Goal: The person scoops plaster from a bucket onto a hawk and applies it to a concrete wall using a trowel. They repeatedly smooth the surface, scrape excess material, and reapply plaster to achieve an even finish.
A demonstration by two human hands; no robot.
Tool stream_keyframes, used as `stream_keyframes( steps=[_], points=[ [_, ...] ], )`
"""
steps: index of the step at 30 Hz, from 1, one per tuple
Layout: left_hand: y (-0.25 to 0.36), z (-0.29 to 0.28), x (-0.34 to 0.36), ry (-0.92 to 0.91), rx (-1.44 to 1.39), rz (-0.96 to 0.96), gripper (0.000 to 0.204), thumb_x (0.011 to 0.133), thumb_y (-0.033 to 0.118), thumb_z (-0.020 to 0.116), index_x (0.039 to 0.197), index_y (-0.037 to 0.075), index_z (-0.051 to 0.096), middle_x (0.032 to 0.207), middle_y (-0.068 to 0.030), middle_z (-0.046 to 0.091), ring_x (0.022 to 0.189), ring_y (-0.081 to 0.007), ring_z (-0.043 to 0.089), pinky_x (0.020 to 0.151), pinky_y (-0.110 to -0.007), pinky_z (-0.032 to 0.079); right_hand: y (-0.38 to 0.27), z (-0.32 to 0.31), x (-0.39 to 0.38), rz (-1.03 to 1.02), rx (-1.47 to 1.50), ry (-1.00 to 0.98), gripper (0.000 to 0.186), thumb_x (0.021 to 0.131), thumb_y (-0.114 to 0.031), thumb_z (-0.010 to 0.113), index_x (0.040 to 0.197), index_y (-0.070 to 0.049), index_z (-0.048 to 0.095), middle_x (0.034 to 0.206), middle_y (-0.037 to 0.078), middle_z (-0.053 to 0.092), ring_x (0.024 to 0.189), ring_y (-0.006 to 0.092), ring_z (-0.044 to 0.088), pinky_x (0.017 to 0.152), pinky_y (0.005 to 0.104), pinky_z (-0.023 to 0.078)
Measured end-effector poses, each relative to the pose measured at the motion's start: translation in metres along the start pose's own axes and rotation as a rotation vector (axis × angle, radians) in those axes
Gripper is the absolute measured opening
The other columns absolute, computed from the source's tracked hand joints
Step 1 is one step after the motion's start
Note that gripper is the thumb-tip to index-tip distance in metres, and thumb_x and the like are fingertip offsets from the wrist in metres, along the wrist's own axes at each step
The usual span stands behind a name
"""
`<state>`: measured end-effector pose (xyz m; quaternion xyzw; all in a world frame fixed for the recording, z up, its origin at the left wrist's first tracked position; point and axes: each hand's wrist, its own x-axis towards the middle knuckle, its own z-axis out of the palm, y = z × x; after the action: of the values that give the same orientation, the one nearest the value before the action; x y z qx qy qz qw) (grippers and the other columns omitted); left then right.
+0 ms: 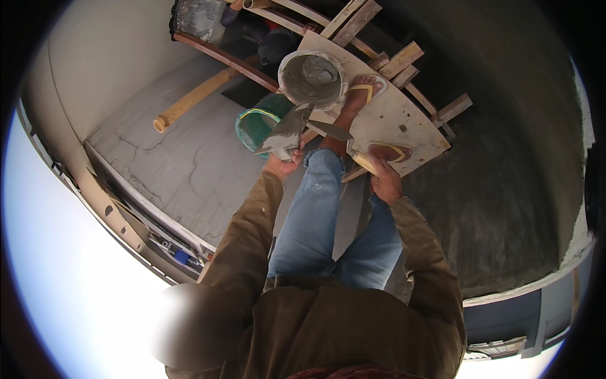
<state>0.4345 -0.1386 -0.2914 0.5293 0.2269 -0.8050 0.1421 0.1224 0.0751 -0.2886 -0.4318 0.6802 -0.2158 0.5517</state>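
Note:
My left hand [285, 164] is closed around the handle of a plastering float [287, 131], whose flat grey face is smeared with wet mortar. In my right hand [386, 180] is a trowel with a pale wooden handle; its pointed metal trowel blade [331, 130] reaches left toward the float. Just beyond the two tools stands a mortar-caked bucket [291, 71], with grey mortar [317, 71] inside. A green bucket [245, 131] with a yellow-striped handle sits lower, partly hidden behind the float.
I stand in flip-flops on a plywood board [413, 123] laid over timber scaffold pieces [404, 58]. A bamboo pole [192, 101] slants at the left above a cracked grey surface [161, 151]. Dark plaster [505, 208] curves along the right. Another person [252, 28] is below at the top.

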Motion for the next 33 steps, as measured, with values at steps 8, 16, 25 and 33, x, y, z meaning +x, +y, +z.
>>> stream_keyframes(
  steps=[8,16,25,33],
  points=[
    [0.028,-0.03,0.0,0.223,0.173,0.167,0.035,0.096,0.039,0.052,0.114,0.011,0.06,0.101,-0.0093,0.066,0.076,-0.0248,0.062,0.051,-0.035,0.047,-0.077,-0.036,0.0,-0.133,0.15,0.148,0.057,0.084,-0.024,0.074,0.137,-0.013,0.057,0.108,0.016,0.069,0.092,0.0348,0.069,0.076,0.0445,0.057],
    [0.043,-0.031,-0.001,0.121,0.237,0.153,0.032,0.096,0.041,0.056,0.115,0.016,0.061,0.107,-0.0028,0.069,0.09,-0.0249,0.066,0.06,-0.041,0.051,-0.058,0.0,0.053,-0.203,-0.068,0.005,0.058,0.087,-0.026,0.074,0.139,-0.016,0.053,0.098,0.015,0.069,0.082,0.034,0.069,0.068,0.0448,0.056],
    [0.044,-0.036,-0.039,-0.038,0.28,0.231,0.039,0.1,0.036,0.053,0.131,0.013,0.055,0.126,-0.0044,0.064,0.117,-0.0243,0.06,0.101,-0.045,0.049,-0.045,0.047,0.116,-0.03,-0.12,-0.043,0.057,0.088,-0.025,0.071,0.14,-0.018,0.048,0.102,0.016,0.07,0.09,0.0375,0.069,0.075,0.0477,0.056],
    [0.053,-0.093,-0.049,0.127,0.371,0.25,0.041,0.096,0.038,0.055,0.128,0.013,0.057,0.124,-0.0061,0.065,0.105,-0.025,0.063,0.086,-0.044,0.051,-0.017,0.045,0.111,0.027,0.055,0.084,0.05,0.092,-0.035,0.068,0.133,-0.008,0.056,0.096,0.018,0.068,0.088,0.0338,0.068,0.077,0.0414,0.054]
  ],
)
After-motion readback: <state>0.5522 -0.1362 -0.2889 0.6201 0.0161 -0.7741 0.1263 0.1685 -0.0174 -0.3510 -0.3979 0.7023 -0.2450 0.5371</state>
